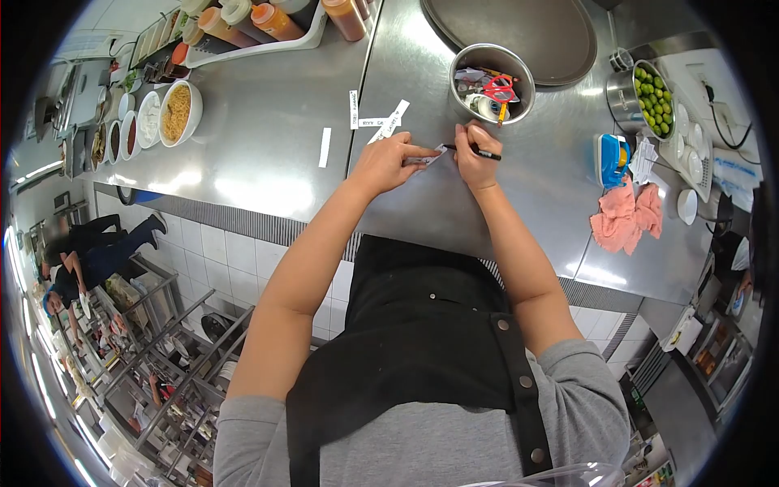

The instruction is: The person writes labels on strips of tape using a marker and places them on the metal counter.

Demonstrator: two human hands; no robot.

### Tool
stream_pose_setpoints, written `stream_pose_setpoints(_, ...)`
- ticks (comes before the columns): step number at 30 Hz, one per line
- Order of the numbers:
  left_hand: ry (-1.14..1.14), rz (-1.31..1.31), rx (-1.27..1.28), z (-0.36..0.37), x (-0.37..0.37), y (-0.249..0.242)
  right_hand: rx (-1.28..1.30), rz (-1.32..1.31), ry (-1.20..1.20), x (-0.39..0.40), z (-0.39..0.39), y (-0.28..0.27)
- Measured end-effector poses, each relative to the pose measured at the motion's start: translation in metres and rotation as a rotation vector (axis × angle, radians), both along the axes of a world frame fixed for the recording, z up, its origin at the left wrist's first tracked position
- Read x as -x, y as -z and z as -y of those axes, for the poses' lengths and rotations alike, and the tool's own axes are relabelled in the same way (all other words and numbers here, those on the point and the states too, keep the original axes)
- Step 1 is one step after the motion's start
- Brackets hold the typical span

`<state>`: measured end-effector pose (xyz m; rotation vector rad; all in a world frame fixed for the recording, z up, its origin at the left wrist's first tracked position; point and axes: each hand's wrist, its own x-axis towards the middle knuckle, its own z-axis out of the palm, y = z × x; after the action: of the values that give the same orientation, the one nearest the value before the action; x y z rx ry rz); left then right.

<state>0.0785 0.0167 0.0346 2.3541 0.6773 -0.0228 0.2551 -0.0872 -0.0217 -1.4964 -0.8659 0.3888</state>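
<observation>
A black marker (484, 152) is gripped in my right hand (476, 157), its tip at a small white paper strip (432, 157) on the steel counter. My left hand (389, 162) presses the strip down with an outstretched index finger; its other fingers are partly curled. Just beyond my left hand, strips with handwriting (395, 118) overlap one another, and one more white strip (325, 148) lies to their left. A metal pot (461, 75) holding red scissors (499, 88), pencils and papers stands right beyond my right hand.
Sauce bottles (276, 22) and food bowls (193, 122) stand at the left. A large round tray (519, 32) lies at the back. To the right are a pot of limes (653, 101), a blue tape dispenser (610, 161) and a pink cloth (621, 217). Another person (89, 256) is far left.
</observation>
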Motion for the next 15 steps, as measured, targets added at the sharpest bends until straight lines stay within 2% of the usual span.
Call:
stream_pose_setpoints(2, -0.008, 0.003, -0.042, 0.004, 0.003, 0.003, -0.042, 0.099, 0.004, -0.001, 0.006, -0.007)
stream_pose_setpoints(4, -0.018, 0.122, -0.09, 0.015, 0.01, 0.008, -0.133, 0.248, 0.016, 0.0, 0.013, -0.019)
stream_pose_setpoints(9, -0.08, 0.232, -0.143, 0.038, 0.017, 0.012, -0.074, 0.214, -0.151, 0.011, 0.057, -0.061)
stream_pose_setpoints(12, -0.245, 0.385, -0.128, 0.051, 0.022, 0.001, -0.01, 0.31, -0.255, 0.019, 0.073, -0.087)
stream_pose_setpoints(13, -0.386, 0.391, 0.033, 0.057, 0.025, -0.005, 0.011, 0.387, -0.283, 0.022, 0.075, -0.094)
stream_pose_setpoints(14, -0.526, 0.398, 0.197, 0.061, 0.029, -0.01, 0.098, 0.283, -0.346, 0.023, 0.08, -0.097)
stream_pose_setpoints(15, -0.541, 0.4, 0.178, 0.065, 0.032, -0.012, 0.081, 0.282, -0.362, 0.025, 0.076, -0.1)
